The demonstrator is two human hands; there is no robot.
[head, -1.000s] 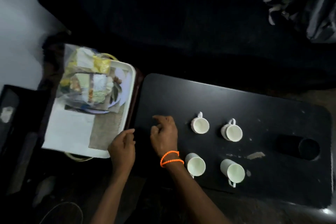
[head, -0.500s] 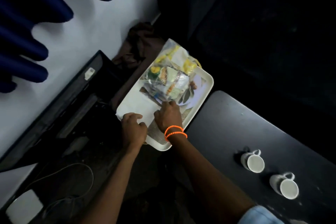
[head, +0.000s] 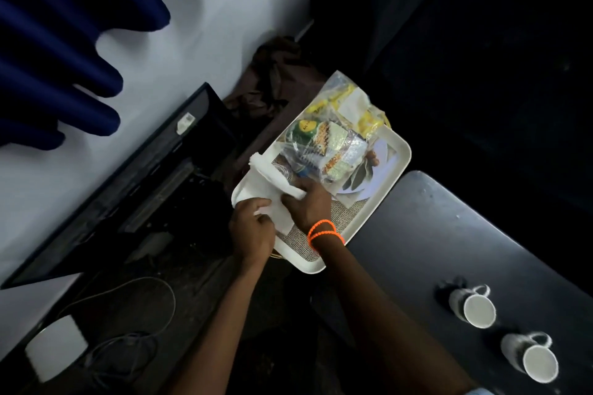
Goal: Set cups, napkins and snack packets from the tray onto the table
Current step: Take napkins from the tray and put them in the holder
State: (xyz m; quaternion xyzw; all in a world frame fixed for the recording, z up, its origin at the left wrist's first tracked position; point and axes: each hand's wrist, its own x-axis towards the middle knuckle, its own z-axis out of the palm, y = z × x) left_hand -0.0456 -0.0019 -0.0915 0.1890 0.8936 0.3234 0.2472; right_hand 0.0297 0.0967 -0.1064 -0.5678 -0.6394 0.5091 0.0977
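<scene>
white napkin [head: 272, 189], crumpled, half-lifted off tray [head: 378, 202]

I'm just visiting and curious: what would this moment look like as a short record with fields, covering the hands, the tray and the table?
left hand: gripping the white napkin over the tray
right hand: also holding the napkin; orange bands on the wrist
tray: white, still carrying the bag of snack packets
table: dark, two white cups in view, upright
stage: napkin being lifted, not yet on the table
</scene>
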